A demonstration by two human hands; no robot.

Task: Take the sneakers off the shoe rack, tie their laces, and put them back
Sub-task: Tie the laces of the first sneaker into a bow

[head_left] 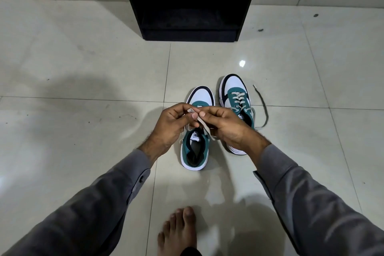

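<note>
Head view shows your two hands meeting over the nearer of two sneakers on the pale glossy tiled floor [83, 58]. Your left hand [170, 125] has its fingers curled in, with thumb and forefinger pinching one end of the flat grey-white lace [204, 127]. Your right hand [225, 123] faces it, fingertips touching those of the left, and pinches the same lace where it slants down towards the tongue. Directly beneath both hands sits the teal, white and navy low-top sneaker [196, 147], toe pointing away from you, its dark opening showing just below your wrists. Just beyond and to the right of your right hand stands the matching second teal, white and navy sneaker [236, 97], partly covered by that hand at its heel. Its loose grey lace end [264, 106] trails across the floor to the right of the right hand. Well beyond both hands stands the black open-fronted wooden shoe rack [189, 2], its shelves dark. Grey long sleeves [93, 203] cover both your forearms. Below your hands, a bare foot [178, 230] rests on the floor.
</note>
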